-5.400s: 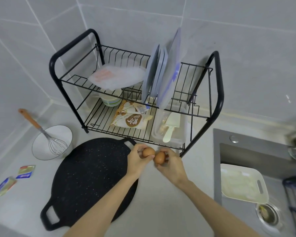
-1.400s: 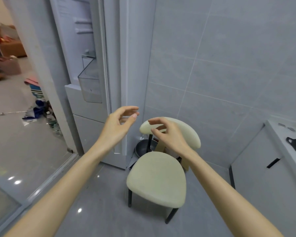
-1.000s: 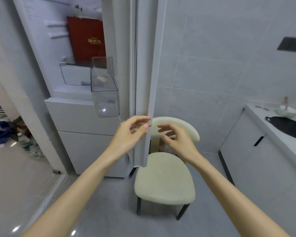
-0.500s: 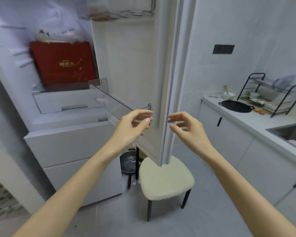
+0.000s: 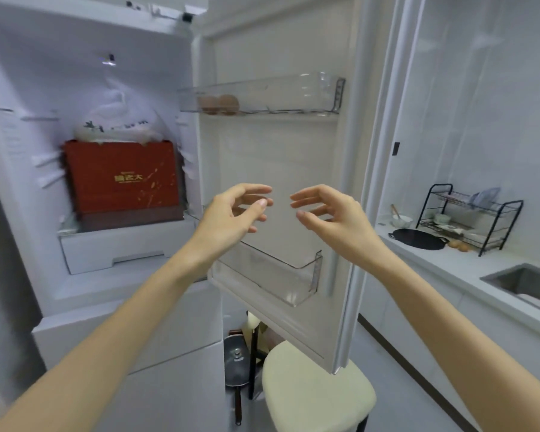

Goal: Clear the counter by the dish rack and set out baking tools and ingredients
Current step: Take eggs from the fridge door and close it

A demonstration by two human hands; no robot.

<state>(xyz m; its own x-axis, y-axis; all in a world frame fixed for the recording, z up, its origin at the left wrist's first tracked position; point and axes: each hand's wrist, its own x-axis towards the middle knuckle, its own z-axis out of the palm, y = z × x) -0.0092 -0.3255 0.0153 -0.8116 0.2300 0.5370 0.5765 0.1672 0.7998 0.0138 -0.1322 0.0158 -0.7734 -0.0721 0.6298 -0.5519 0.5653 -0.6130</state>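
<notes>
Brown, smooth, rounded eggs (image 5: 219, 104) sit in the clear plastic upper shelf (image 5: 293, 92) of the open white fridge door (image 5: 278, 157), above the centre of the frame and well above our hands. Our left hand (image 5: 231, 215) and right hand (image 5: 331, 215) hover apart, fingers loosely curled, holding nothing. Half a second ago that shelf was cut off at the top edge; now it shows whole. At far right, a black wire dish rack (image 5: 471, 218) stands on the pale worktop (image 5: 496, 263).

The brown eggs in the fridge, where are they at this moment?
In the head view the brown eggs lie at the left end of the upper door shelf, up and right of the red box.
</notes>
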